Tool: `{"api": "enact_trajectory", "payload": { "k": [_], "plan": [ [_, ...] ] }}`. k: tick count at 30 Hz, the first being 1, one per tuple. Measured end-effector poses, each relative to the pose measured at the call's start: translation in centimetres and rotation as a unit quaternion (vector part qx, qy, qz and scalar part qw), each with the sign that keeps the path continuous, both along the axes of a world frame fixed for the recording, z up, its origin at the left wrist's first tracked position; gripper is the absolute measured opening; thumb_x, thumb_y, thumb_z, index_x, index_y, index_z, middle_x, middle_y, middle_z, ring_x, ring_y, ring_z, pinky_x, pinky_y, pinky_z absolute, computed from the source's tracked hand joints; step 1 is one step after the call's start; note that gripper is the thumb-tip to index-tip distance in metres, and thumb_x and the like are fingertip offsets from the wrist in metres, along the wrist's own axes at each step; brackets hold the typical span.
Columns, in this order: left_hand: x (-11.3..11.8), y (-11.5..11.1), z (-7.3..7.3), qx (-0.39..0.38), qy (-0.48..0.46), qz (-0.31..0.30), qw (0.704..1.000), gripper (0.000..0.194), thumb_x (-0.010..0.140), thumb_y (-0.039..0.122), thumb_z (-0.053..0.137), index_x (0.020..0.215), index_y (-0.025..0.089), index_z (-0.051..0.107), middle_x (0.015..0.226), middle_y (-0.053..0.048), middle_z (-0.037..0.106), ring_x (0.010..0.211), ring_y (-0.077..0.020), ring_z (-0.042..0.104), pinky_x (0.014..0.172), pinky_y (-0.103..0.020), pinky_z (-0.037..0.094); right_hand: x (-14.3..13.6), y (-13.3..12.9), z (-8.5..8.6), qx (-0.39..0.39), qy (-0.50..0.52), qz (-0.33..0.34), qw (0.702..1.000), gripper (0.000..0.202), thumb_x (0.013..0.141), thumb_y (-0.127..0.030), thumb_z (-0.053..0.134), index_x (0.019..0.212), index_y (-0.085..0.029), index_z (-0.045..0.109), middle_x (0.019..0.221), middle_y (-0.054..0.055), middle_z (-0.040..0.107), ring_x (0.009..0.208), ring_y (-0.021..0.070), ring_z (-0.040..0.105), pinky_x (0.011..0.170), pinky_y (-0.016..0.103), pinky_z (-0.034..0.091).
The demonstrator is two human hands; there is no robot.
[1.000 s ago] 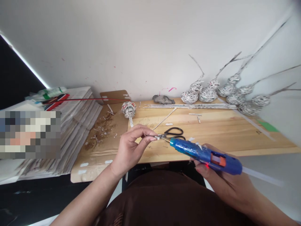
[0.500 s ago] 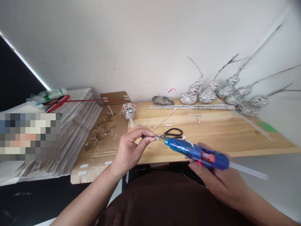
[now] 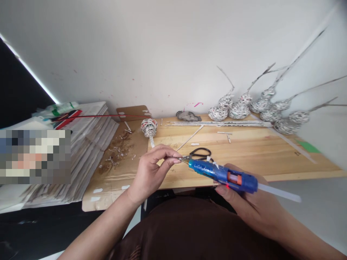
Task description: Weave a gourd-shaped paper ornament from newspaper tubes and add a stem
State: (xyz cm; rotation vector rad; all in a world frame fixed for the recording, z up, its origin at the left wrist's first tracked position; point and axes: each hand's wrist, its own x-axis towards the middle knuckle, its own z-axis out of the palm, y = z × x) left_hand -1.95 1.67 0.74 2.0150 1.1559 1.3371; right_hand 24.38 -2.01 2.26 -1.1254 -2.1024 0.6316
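My left hand (image 3: 153,168) is closed in a pinch at the middle, thumb against forefinger, on a small printed-paper piece mostly hidden by the fingertips. My right hand (image 3: 252,202) grips a blue glue gun (image 3: 214,171) with a red light lit and a clear glue stick (image 3: 280,192) poking from its back. The gun's metal nozzle is at my left fingertips, by the paper piece. Just behind the nozzle lie black-handled scissors (image 3: 200,153). Beyond my left hand sits a woven paper ball (image 3: 149,127) with a paper stem running toward the hand.
Several woven paper gourd shapes (image 3: 218,112) with long stems stand at the back right. Rolled paper sticks (image 3: 225,123) and a grey lump (image 3: 188,116) lie along the wall. A paper stack (image 3: 100,137) and cardboard (image 3: 119,180) with scraps are at left.
The glue gun and my right hand have shifted slightly left, bringing the nozzle closer in at my left fingertips. My left hand keeps its pinch, nearly still.
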Motion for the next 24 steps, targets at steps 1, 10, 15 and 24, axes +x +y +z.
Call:
{"api": "enact_trajectory", "payload": {
  "k": [1, 10, 15, 24],
  "plan": [
    [0.04, 0.04, -0.02, -0.001, 0.0, 0.0, 1.0, 0.004, 0.089, 0.021, 0.071, 0.091, 0.021, 0.075, 0.087, -0.003, 0.073, 0.083, -0.0134, 0.067, 0.078, -0.024, 0.053, -0.23, 0.07, 0.04, 0.003, 0.002, 0.001, 1.0, 0.014, 0.094, -0.032, 0.058, 0.082, -0.027, 0.054, 0.064, -0.004, 0.059, 0.053, 0.0154, 0.056, 0.05, 0.027, 0.044],
    [0.07, -0.01, 0.0, -0.013, -0.012, 0.011, 1.0, 0.004, 0.088, 0.023, 0.072, 0.089, 0.021, 0.076, 0.086, -0.002, 0.074, 0.083, -0.013, 0.068, 0.078, -0.023, 0.053, -0.14, 0.03, -0.17, 0.005, -0.002, 0.008, 1.0, 0.012, 0.096, -0.031, 0.055, 0.085, -0.026, 0.056, 0.068, -0.003, 0.061, 0.057, 0.0152, 0.058, 0.053, 0.027, 0.045],
    [0.08, 0.04, 0.01, -0.025, -0.024, 0.01, 0.999, 0.006, 0.089, 0.025, 0.072, 0.088, 0.02, 0.076, 0.086, -0.003, 0.074, 0.082, -0.0142, 0.068, 0.078, -0.025, 0.053, -0.3, 0.17, -0.23, -0.007, 0.001, 0.007, 1.0, 0.012, 0.096, -0.032, 0.055, 0.086, -0.026, 0.057, 0.071, -0.003, 0.063, 0.061, 0.016, 0.061, 0.056, 0.027, 0.047],
    [-0.4, -0.13, 0.07, -0.038, -0.041, 0.026, 0.998, 0.008, 0.087, 0.028, 0.074, 0.087, 0.02, 0.076, 0.084, -0.004, 0.074, 0.08, -0.0153, 0.068, 0.075, -0.027, 0.054, 0.31, 0.06, -0.44, 0.006, 0.005, -0.006, 1.0, 0.009, 0.095, -0.032, 0.055, 0.088, -0.027, 0.059, 0.073, 0.0, 0.065, 0.064, 0.0196, 0.062, 0.056, 0.03, 0.048]
  ]
}}
